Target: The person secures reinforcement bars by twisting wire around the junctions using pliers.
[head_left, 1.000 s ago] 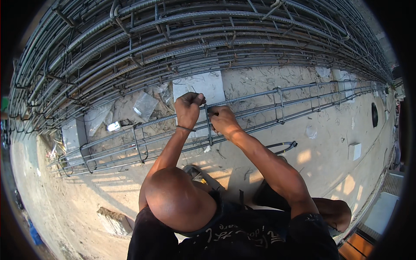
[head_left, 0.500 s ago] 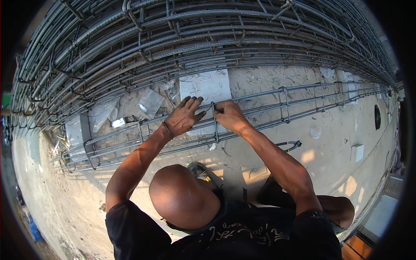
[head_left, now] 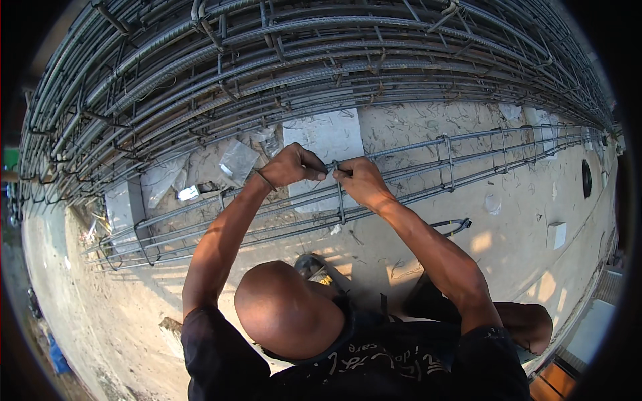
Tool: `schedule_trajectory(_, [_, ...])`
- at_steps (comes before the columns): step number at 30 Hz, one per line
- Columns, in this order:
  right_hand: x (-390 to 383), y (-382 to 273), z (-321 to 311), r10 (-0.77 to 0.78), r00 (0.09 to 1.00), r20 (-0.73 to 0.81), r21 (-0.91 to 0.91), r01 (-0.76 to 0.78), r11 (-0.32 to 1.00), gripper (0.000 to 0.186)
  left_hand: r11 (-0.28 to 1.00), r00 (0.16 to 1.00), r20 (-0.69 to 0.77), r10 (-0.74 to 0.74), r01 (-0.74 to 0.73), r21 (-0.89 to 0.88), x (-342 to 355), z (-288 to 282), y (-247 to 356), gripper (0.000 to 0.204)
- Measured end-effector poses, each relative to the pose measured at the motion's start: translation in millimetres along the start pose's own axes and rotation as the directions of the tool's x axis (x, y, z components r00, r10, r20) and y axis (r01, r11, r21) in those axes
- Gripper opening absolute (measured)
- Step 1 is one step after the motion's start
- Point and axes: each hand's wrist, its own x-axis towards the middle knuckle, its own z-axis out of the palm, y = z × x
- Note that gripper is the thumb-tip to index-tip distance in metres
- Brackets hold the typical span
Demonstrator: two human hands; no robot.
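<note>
A long, narrow rebar cage (head_left: 401, 175) lies across the ground in front of me, its thin parallel bars joined by square stirrups. Both hands meet at the top far corner of one stirrup (head_left: 342, 204). My left hand (head_left: 294, 167) comes from the left with thumb and fingertips pinched together, just beside that corner. From the right, my right hand (head_left: 363, 184) has its thumb and fingers closed against the same joint. Whatever thin piece the fingertips hold there is too small to make out. A pale flat slab (head_left: 324, 134) lies under the cage beyond my hands.
A tall stack of rebar cages (head_left: 281, 53) fills the far side. Clear plastic bags (head_left: 239, 162) and a pale block (head_left: 125, 210) lie at left. A dark bent tool (head_left: 458, 226) rests near my right forearm; a small white block (head_left: 556, 235) stands further right. Wire scraps litter the ground.
My left hand has gone from spread fingers on the bar to a pinch close to my right fingertips. My right hand stays at the stirrup corner. The view has shifted slightly.
</note>
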Motion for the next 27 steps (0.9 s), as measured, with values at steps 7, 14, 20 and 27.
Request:
schedule_trajectory(7, [1.3, 2.6, -9.1, 0.012, 0.998, 0.066, -0.015, -0.011, 1.0, 0.025, 0.921, 0.968, -0.198, 0.155, -0.069, 0.384, 8.3, 26.8, 3.8, 0.022])
schedule_trajectory(14, [4.8, 4.5, -9.0, 0.049, 0.994, 0.099, 0.018, -0.051, 0.999, 0.025, 0.996, 0.996, -0.037, -0.079, 0.08, 0.047, 10.8, 23.9, 13.4, 0.034])
schedule_trajectory(20, [5.5, 4.8, -8.1, 0.087, 0.992, 0.096, 0.112, -0.098, 0.989, 0.024, 0.912, 0.975, 0.223, -0.022, 0.111, -0.395, 26.5, 6.7, -7.9, 0.033])
schedule_trajectory(27, [9.9, 8.4, -7.5, -0.047, 0.996, 0.072, -0.037, 0.05, 0.998, 0.027, 0.986, 0.94, 0.334, -0.067, 0.115, -0.124, 48.4, -13.0, -11.6, 0.029])
